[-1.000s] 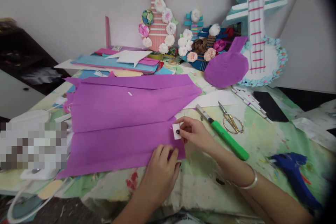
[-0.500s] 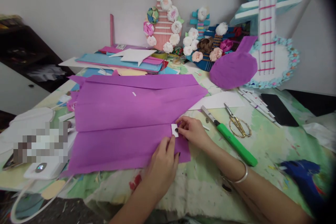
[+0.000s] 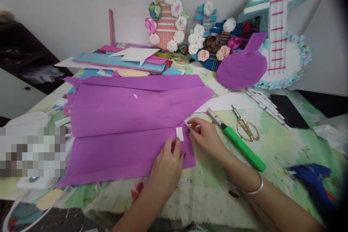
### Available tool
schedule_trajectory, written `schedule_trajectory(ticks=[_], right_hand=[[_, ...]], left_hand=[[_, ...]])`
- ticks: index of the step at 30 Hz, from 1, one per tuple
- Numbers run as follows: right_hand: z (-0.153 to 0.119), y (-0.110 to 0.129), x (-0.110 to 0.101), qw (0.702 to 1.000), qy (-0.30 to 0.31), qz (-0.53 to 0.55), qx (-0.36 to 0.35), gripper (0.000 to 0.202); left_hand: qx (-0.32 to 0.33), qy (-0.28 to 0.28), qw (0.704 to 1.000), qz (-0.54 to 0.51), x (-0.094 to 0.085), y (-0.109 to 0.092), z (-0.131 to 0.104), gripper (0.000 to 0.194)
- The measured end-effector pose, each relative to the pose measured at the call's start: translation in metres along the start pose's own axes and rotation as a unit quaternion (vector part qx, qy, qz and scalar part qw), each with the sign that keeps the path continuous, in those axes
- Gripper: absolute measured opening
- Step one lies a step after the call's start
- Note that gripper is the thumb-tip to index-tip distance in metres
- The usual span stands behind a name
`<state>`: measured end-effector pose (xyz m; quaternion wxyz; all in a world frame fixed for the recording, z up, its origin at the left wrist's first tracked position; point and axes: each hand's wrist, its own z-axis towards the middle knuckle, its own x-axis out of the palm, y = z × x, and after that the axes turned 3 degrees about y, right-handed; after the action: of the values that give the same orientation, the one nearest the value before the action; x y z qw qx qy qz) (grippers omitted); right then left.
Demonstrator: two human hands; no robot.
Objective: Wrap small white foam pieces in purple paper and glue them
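A sheet of purple paper (image 3: 108,152), creased across and folded over along its back edge, lies spread before me. Near its right end is a small white rectangle (image 3: 179,134). My left hand (image 3: 168,163) rests on the purple paper, fingertips at the rectangle's lower edge and thumb out to the side. Just right of the rectangle, my right hand (image 3: 206,137) hovers with thumb and forefinger apart and nothing visible between them. A green-handled utility knife (image 3: 241,146) and gold-handled scissors (image 3: 246,128) lie to the right of that hand.
A blue glue gun (image 3: 312,179) lies at the right, below a black phone-like slab (image 3: 289,111). Decorated paper instruments stand along the wall, with a purple lute-shaped piece (image 3: 241,69) before them. Stacked coloured sheets (image 3: 119,61) lie at the back left. A white cable (image 3: 12,206) loops at the left.
My right hand has drawn off the white rectangle to the right, its fingers parting. My left hand stays at the rectangle's lower edge. The whole view has shifted slightly.
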<state>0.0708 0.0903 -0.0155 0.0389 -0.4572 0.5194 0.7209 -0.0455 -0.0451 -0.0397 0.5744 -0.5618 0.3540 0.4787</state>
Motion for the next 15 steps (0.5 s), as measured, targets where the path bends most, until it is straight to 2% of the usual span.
schedule_trajectory(ticks=[4,9,12,15], right_hand=[[0.001,0.006,0.005,0.998,0.037,-0.02,-0.052,0.027],[0.002,0.008,0.008,0.995,0.072,-0.044,-0.057,0.028],[0.002,0.005,0.009,0.997,0.061,-0.008,-0.047,0.023],[0.003,0.002,0.009,0.994,0.058,0.089,-0.003,0.017]], left_hand=[[0.004,-0.011,1.0,-0.007,0.0,0.0,-0.001,0.038],[0.011,-0.024,0.999,-0.044,-0.002,0.001,-0.002,0.037],[0.017,-0.019,0.997,-0.078,-0.005,0.002,-0.006,0.039],[0.048,-0.019,0.995,-0.083,-0.007,0.0,-0.013,0.044]])
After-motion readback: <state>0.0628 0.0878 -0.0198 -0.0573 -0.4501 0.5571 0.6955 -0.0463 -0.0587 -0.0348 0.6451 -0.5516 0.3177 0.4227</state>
